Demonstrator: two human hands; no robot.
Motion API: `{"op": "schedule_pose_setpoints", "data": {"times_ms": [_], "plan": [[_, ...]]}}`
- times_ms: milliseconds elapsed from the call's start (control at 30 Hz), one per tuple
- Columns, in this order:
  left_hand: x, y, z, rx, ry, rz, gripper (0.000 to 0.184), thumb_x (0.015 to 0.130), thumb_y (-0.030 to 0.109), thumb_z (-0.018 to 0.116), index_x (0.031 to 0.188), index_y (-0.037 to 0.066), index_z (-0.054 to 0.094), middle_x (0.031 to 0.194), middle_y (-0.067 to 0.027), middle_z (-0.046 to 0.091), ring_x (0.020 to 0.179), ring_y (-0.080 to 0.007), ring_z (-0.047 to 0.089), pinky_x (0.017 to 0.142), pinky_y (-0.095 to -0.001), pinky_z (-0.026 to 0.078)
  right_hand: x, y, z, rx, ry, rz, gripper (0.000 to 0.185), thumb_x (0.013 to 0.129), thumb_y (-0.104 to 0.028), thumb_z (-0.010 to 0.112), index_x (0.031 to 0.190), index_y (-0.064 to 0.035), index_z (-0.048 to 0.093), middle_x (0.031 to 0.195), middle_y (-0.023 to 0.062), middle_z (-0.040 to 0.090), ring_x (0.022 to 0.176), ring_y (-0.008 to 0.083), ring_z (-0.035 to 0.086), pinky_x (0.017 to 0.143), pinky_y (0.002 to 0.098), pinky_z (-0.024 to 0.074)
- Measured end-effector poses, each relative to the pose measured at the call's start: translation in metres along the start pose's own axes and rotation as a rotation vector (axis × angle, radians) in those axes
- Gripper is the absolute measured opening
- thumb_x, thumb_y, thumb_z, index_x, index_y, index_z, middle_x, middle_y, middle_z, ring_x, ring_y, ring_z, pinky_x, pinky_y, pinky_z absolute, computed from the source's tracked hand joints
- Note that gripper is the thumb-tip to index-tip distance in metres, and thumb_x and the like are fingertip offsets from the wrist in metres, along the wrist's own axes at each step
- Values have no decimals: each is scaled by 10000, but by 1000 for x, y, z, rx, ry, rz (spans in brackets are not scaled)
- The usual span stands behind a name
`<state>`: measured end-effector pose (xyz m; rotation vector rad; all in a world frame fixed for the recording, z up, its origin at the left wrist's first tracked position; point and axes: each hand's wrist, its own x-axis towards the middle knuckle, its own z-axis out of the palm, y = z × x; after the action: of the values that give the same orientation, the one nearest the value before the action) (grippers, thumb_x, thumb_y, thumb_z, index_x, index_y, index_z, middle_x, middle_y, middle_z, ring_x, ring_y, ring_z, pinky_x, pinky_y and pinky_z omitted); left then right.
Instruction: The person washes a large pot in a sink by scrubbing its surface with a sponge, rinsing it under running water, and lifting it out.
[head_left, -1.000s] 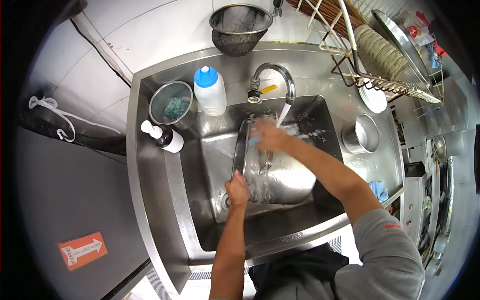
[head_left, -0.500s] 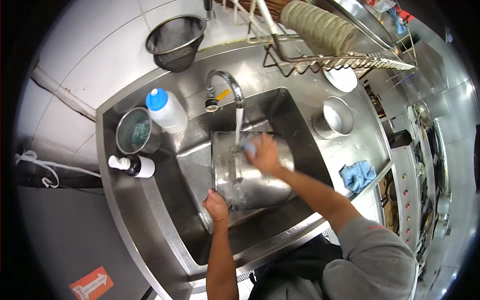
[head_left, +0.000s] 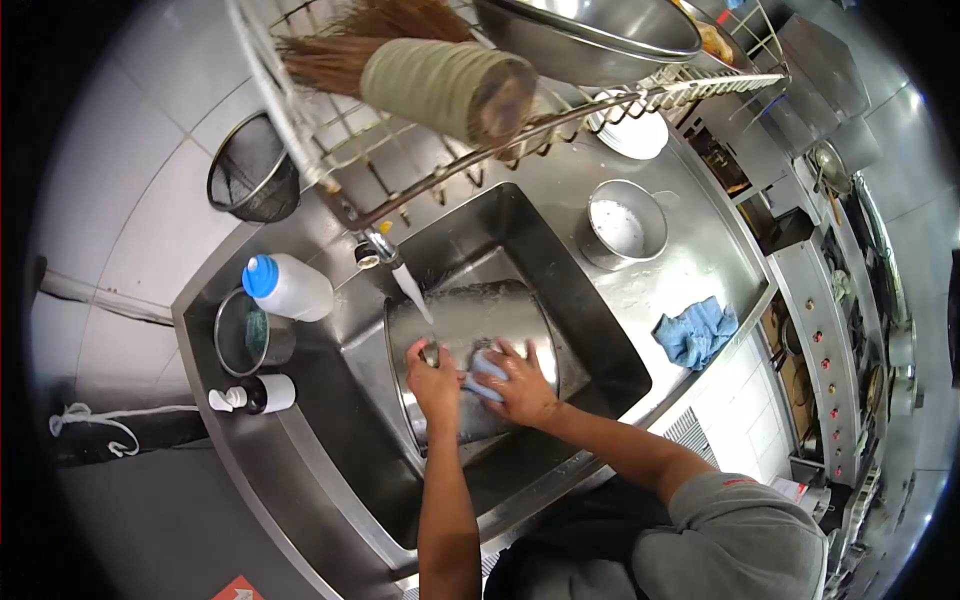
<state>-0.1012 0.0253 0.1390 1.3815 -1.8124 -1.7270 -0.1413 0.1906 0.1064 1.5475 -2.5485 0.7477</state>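
A large steel pot lies on its side in the sink, under water running from the faucet. My left hand is closed round the pot's handle on the side facing up. Just to its right, my right hand presses a light blue cloth against the pot's wall, with the fingers bent over it.
A wire rack with a bound brush and a steel bowl overhangs the back. At left stand a blue-capped bottle, a pump bottle and a small pot. A steel cup and blue rag lie right.
My left hand has moved from the pot's rim to its handle. The right hand with the cloth has come down beside it. The pot has turned, and the view has shifted to the right.
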Motion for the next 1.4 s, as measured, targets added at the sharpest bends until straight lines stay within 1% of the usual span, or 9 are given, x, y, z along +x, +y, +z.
{"op": "schedule_pose_setpoints", "data": {"times_ms": [200, 400, 533, 600, 733, 933, 1067, 1200, 1400], "plan": [[24, -37, -3, -36, 39, 54, 197, 862, 53, 671, 986, 70, 520, 710, -19, 523, 520, -81, 458, 428, -270, 365, 51, 90, 4, 319, 111, 861, 443, 790, -263, 668, 1204, -128, 586, 1170, 161, 555, 1052, 385, 566, 925, 608, 424], [26, -78, -11, 162, 176, 344, 155, 844, 6, 620, 905, 47, 483, 766, -41, 499, 675, -136, 469, 616, -312, 424, 43, 4, 24, 143, 44, 31, 453, 788, -282, 630, 1225, -170, 591, 1273, 114, 557, 1252, 336, 459, 990, 683, 309], [-2, -107, -7, -25, 274, 257, 166, 885, 23, 593, 860, 42, 430, 752, -50, 480, 701, -168, 467, 671, -333, 423, 51, 54, 27, -25, 35, -18, 441, 807, -289, 635, 1230, -174, 587, 1291, 128, 544, 1263, 358, 456, 985, 683, 324], [-21, -93, 3, -82, 320, 247, 182, 898, 30, 588, 849, 43, 412, 747, -52, 473, 694, -173, 466, 664, -331, 422, 109, 87, 46, 441, 71, 700, 450, 829, -294, 628, 1267, -208, 575, 1362, 140, 493, 1306, 390, 416, 998, 700, 317], [-36, -84, 4, -357, 209, -77, 242, 939, 110, 605, 836, 37, 399, 724, -46, 446, 646, -167, 433, 596, -313, 404, 108, 53, 57, 236, 63, 267, 456, 826, -277, 633, 1269, -183, 576, 1407, 164, 447, 1349, 423, 356, 1004, 723, 296], [-24, -125, -1, -96, 282, 244, 225, 965, 99, 563, 834, 43, 389, 689, -54, 417, 578, -135, 390, 527, -324, 367, 28, 31, 31, 42, -182, 45, 428, 802, -247, 655, 1218, -163, 593, 1408, 190, 436, 1406, 444, 262, 1030, 732, 230], [-32, -66, -5, -108, 302, 267, 223, 953, 86, 573, 823, 35, 399, 683, -56, 410, 605, -143, 387, 552, -333, 370, 152, 87, 60, 61, 141, 506, 376, 807, -227, 611, 1149, -69, 617, 1123, 198, 622, 907, 453, 603, 895, 461, 468], [-26, -72, -3, -30, 378, 387, 221, 951, 80, 574, 819, 28, 404, 682, -56, 408, 618, -139, 384, 560, -323, 354, 90, 20, 54, 22, 44, -15, 375, 833, -315, 627, 1140, -98, 631, 1365, 167, 511, 1312, 427, 414, 1043, 624, 312], [-24, -69, -9, -13, 338, 387, 190, 950, 73, 551, 825, 21, 419, 699, -67, 400, 618, -160, 380, 561, -334, 350, 35, 49, 52, 6, -59, 284, 465, 823, -305, 638, 1258, -146, 591, 1488, 112, 418, 1402, 433, 291, 1088, 689, 171]]}}
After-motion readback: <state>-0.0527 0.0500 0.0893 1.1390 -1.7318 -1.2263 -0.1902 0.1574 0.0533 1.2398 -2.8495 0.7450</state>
